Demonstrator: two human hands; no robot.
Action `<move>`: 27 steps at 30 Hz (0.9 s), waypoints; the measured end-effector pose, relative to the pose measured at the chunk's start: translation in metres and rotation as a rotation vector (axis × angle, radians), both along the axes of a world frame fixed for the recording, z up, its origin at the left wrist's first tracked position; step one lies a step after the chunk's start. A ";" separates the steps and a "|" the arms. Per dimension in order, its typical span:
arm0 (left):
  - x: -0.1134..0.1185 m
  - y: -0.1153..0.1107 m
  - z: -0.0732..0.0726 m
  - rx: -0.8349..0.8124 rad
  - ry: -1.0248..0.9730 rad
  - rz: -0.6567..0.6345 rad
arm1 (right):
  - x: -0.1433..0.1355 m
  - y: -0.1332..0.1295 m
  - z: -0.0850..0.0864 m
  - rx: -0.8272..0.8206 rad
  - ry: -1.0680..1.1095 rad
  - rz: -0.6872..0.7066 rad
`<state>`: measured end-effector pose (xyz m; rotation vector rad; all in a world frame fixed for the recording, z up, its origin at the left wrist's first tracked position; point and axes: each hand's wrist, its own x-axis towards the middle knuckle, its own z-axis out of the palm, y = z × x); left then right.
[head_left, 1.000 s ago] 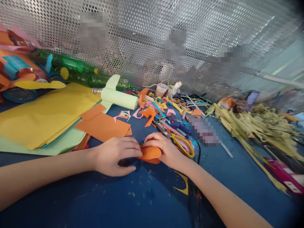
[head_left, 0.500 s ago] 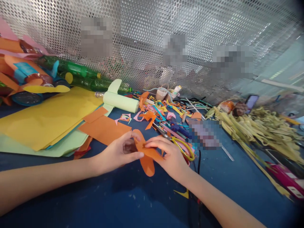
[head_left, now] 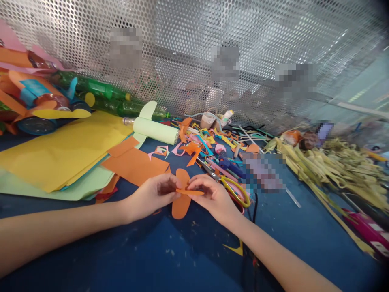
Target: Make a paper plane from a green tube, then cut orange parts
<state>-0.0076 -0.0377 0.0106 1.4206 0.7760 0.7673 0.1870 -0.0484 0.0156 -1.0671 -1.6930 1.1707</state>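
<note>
An orange paper propeller with rounded blades is held above the blue table, between both hands. My left hand pinches it at its left side, thumb below and fingers curled above. On the other side my right hand pinches a blade that is seen nearly edge-on. The fingers partly cover the middle of the propeller. Just beyond my right hand lie scissors with yellow handles. Behind my left hand are flat orange paper sheets.
A bottle wrapped in pale green paper lies behind, near many coloured paper scraps. Yellow sheets and decorated bottles are on the left. Dried husks cover the right. A perforated metal screen stands at the back.
The propeller has turned and tilted, so one blade now appears edge-on. My left fingers have closed in on it, and my right fingers have curled more tightly.
</note>
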 end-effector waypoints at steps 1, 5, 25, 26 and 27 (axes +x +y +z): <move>0.000 0.001 0.000 -0.015 -0.012 -0.001 | 0.000 0.001 -0.001 -0.038 0.043 0.001; -0.002 0.004 -0.002 -0.029 -0.010 0.009 | 0.000 0.003 -0.008 -0.173 0.111 -0.012; 0.001 0.002 -0.002 0.016 0.152 0.016 | 0.000 -0.004 -0.010 -0.147 0.092 0.041; 0.001 0.002 -0.002 0.021 0.176 0.017 | 0.000 -0.004 -0.010 -0.149 0.097 0.040; 0.001 0.002 -0.002 0.026 0.195 0.020 | 0.000 -0.003 -0.011 -0.152 0.099 0.036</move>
